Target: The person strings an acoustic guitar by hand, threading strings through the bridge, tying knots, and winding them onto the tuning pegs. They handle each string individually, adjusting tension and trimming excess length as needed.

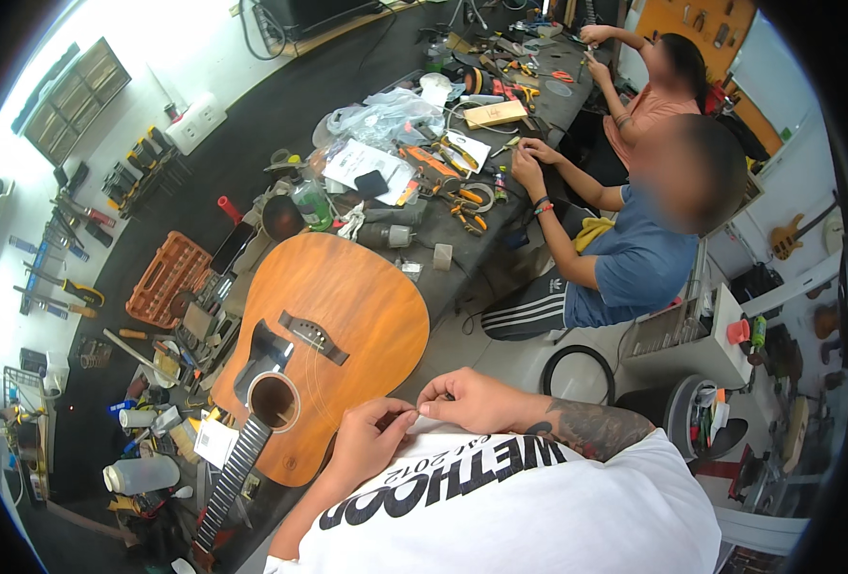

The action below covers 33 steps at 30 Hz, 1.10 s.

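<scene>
At eight o'clock we see a guitar body [376,316] in glossy orange-brown with streaky grain, its pickguard [264,356] black, its bridge [336,356] dark brown. Towards half past seven we find a dark fretboard [233,483] crossed by pale lines. Our shirt [558,507], at five, is white with bold black lettering; dark swirling ink patterns our right forearm [591,428]. At three we have a co-worker's blue T-shirt [625,253], and below it dark trousers [529,311] striped white. At nine we notice an orange case [167,277]; at ten, a bottle [311,206] of green liquid.
</scene>
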{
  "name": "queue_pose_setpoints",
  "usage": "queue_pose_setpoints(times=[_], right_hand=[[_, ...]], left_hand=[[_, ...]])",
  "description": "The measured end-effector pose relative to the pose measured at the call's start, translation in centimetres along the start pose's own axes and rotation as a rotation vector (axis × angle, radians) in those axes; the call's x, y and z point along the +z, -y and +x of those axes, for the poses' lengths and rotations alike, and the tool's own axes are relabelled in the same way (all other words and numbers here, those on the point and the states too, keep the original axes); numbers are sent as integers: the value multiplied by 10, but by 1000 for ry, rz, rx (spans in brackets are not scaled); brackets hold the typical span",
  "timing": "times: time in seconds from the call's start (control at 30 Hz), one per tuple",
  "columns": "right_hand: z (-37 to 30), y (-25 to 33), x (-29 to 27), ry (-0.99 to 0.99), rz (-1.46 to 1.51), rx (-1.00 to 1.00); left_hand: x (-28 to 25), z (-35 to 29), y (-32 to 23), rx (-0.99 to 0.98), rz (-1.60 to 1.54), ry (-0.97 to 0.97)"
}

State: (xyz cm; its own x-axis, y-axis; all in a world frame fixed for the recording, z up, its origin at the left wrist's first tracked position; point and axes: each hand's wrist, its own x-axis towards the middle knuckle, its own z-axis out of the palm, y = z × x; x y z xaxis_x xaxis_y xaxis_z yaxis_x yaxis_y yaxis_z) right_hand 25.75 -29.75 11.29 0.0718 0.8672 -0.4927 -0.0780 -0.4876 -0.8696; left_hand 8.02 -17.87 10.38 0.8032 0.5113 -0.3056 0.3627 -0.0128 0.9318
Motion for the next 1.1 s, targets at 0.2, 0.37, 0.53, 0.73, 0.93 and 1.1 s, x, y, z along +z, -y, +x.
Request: queue_pose_setpoints(times=[0.2,0.37,0.53,0.73,0.93,1.1], right_hand=[[-2,9,-6,69,-194,-140],[-7,15,-10,101,-251,-110],[-8,16,-7,97,-179,-128],[-2,-4,-9,-22,-90,-191],[-1,-19,-10,-33,-123,-156],[8,-10,-8,47,-54,-194]], left_hand=[[-2,-1,2,-48,20,35],[3,-1,-10,-127,-67,0],[0,-5,-1,9,-8,-21],[1,-6,7,-81,-78,-82],[0,-3,10,-11,-19,-69],[-1,0,10,23,-9,-68]])
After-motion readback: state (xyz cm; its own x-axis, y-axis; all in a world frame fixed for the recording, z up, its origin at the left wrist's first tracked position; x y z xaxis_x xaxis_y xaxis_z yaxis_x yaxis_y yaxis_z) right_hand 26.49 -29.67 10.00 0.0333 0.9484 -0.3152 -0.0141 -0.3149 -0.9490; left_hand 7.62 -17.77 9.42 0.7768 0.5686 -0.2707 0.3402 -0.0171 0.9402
